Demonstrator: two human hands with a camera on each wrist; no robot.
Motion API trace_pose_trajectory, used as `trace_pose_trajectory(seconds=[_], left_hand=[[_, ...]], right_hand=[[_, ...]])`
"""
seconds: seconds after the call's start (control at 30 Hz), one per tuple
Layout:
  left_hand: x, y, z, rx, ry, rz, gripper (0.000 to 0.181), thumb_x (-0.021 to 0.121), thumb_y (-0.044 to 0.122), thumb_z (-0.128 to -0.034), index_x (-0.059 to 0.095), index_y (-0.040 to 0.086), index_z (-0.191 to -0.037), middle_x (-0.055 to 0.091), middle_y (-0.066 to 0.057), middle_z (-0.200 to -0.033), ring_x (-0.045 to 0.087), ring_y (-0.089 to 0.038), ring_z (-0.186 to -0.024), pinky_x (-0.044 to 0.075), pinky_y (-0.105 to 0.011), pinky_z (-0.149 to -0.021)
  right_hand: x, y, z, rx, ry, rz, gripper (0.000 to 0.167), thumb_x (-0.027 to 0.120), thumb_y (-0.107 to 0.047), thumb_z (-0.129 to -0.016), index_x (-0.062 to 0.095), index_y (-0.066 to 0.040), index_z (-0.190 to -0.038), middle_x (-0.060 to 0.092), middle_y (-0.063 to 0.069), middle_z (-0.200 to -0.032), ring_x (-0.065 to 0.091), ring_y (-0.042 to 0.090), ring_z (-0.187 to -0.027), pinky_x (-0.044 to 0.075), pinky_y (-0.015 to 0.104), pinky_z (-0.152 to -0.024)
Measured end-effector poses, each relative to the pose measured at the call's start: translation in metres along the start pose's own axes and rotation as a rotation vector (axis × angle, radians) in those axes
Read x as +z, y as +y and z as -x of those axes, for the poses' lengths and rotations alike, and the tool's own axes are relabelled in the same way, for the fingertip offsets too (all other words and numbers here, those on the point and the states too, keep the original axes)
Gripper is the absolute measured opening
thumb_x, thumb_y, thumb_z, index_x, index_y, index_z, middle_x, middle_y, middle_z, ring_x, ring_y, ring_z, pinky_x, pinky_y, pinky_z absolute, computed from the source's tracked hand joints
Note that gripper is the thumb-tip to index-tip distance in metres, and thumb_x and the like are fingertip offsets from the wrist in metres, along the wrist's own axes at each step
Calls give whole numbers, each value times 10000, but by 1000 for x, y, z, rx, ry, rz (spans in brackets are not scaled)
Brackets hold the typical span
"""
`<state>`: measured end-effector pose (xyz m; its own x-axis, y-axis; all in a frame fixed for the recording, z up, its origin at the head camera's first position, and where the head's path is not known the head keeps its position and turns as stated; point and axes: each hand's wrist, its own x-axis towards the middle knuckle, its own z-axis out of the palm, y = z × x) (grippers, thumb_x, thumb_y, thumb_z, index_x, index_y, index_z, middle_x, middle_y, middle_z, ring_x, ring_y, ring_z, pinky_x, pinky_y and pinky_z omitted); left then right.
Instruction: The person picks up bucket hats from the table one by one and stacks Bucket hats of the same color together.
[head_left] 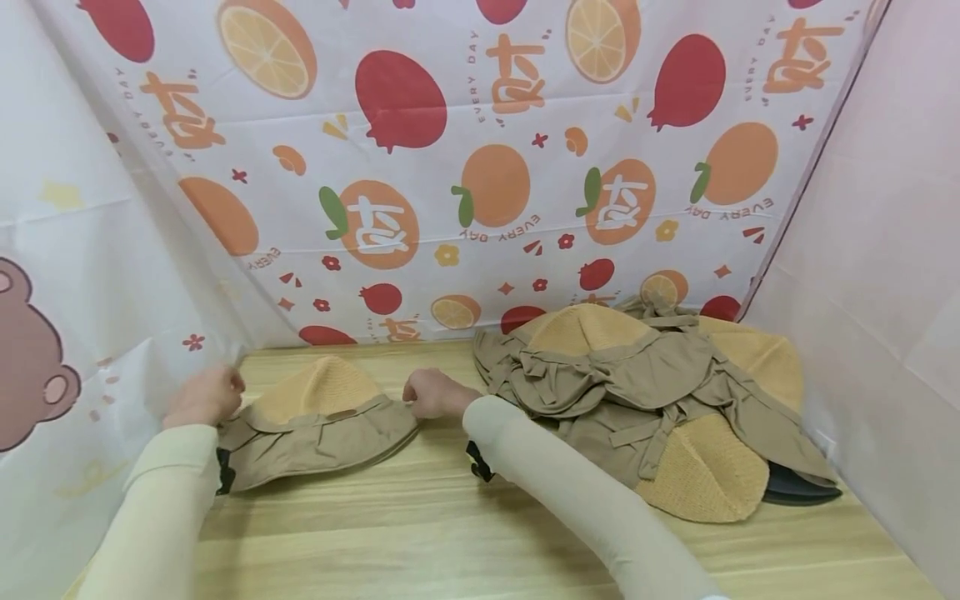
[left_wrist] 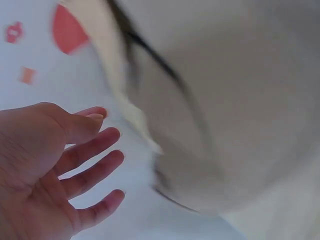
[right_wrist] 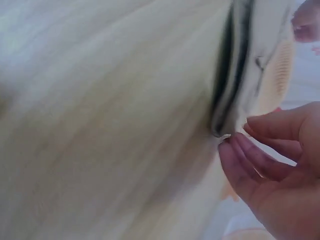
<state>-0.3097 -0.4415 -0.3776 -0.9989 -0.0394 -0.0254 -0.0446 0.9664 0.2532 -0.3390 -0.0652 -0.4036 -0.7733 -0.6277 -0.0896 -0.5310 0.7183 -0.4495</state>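
A sun hat (head_left: 318, 429) with a straw-coloured woven crown and a khaki cloth brim lies flattened on the left of the table. Beside its left end is my left hand (head_left: 205, 396). In the left wrist view that hand (left_wrist: 60, 165) has loosely bent, spread fingers, apart from the blurred brim (left_wrist: 240, 115). My right hand (head_left: 437, 393) is at the brim's right end. The right wrist view has the right hand's (right_wrist: 280, 160) thumb and fingertips pinching the brim's corner (right_wrist: 232, 115).
A heap of similar hats (head_left: 592, 375) covers the right of the wooden table (head_left: 360, 542). A dark flat edge (head_left: 798, 487) shows under the heap. Fruit-printed cloth (head_left: 495, 250) hangs behind, with pale cloth walls on both sides.
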Motion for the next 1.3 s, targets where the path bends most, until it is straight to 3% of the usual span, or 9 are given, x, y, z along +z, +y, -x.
trace_pose_trajectory(seconds=[0.1,0.27,0.4,0.57,0.73,0.83,0.9,1.07,1.3], left_hand=[[-9,26,-7,73,65,8,319,558,9,-859,670,-89,-1141,678,-334,-1129,658,-436,-920,520,-463,-641],[-17,73,-10,193,162,19,247,581,40,-912,715,-65,-1091,718,-295,-1049,671,-404,-872,524,-471,-620],[-17,107,0,299,192,39,237,584,28,-942,722,-71,-1107,721,-305,-1071,682,-457,-929,552,-579,-756],[-12,141,22,402,219,73,195,625,9,-951,733,-58,-1099,738,-275,-1092,687,-469,-1005,554,-616,-855],[-11,160,47,451,231,85,185,666,26,-948,743,-15,-1112,754,-229,-1109,708,-412,-980,563,-591,-847],[-9,168,56,463,222,85,196,672,27,-946,747,2,-1125,758,-213,-1122,716,-402,-981,564,-589,-850],[-6,172,59,474,213,79,197,680,16,-940,749,5,-1124,759,-206,-1124,718,-402,-992,570,-586,-853],[6,181,66,516,188,59,184,716,-4,-916,763,31,-1090,764,-159,-1110,719,-358,-1002,587,-545,-856],[21,196,71,562,178,47,191,730,-8,-901,770,57,-1076,781,-101,-1084,724,-341,-1044,582,-538,-891]], right_hand=[[-14,2,9,-6,-8,-30,333,618,-32,-970,704,-50,-1291,714,60,-1321,647,197,-1267,540,274,-1037],[-48,11,26,-52,-3,-61,337,604,-40,-978,683,-7,-1304,701,135,-1333,645,254,-1270,538,342,-1064],[-78,25,46,-55,28,-94,332,601,-56,-998,666,12,-1316,683,178,-1350,646,298,-1264,547,393,-1059],[-120,59,73,-13,110,-63,315,633,-79,-986,691,11,-1282,716,177,-1282,681,310,-1193,563,402,-1034],[-160,104,105,105,147,-61,350,621,-126,-990,673,28,-1300,687,221,-1315,643,366,-1239,537,481,-1062],[-179,129,129,184,178,-36,360,619,-137,-992,670,29,-1307,683,231,-1324,638,386,-1247,537,511,-1050],[-188,145,144,195,201,-14,359,619,-116,-993,666,67,-1298,683,265,-1305,647,416,-1227,545,531,-1028],[-200,185,172,239,217,29,370,609,-101,-993,641,113,-1293,661,314,-1302,621,475,-1228,535,566,-1016],[-206,229,197,327,212,51,356,635,-99,-962,660,142,-1223,655,353,-1259,611,511,-1198,541,574,-985]])
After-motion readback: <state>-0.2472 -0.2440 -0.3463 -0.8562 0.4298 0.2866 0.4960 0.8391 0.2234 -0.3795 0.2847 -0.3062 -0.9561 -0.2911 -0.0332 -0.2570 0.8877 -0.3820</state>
